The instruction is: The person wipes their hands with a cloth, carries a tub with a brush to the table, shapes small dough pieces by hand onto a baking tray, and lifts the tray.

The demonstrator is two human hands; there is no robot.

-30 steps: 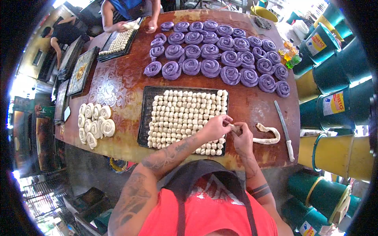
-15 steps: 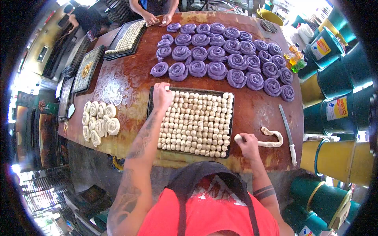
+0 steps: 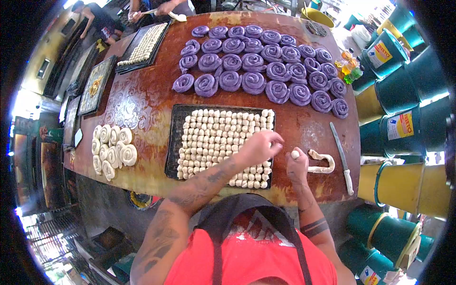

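Note:
My right hand [image 3: 298, 167] is closed around a rope of pale dough [image 3: 324, 169], whose rounded end pokes up above the thumb. The rest of the rope bends in a hook on the table to its right. Reaching across the tray's right side, my left hand [image 3: 265, 146] has curled fingers parted from the thumb, with no dough visible in it. Below it is a dark baking tray [image 3: 175, 142] with rows of small pale dough balls [image 3: 213, 142]. Some balls are hidden by my left forearm.
Purple dough coils [image 3: 253, 82] cover the far table. Pale coils [image 3: 112, 151] lie left. A white-handled knife [image 3: 341, 156] lies right, near coloured bottles [image 3: 351, 69]. Another tray of dough balls [image 3: 145, 46] stands far left, near a co-worker's hands [image 3: 164, 8]. Buckets [image 3: 403, 126] line the right.
My left hand has come from the tray's far left corner, where it held a small dough piece, across to near my right hand. The co-worker's hands now hold up a strip of dough.

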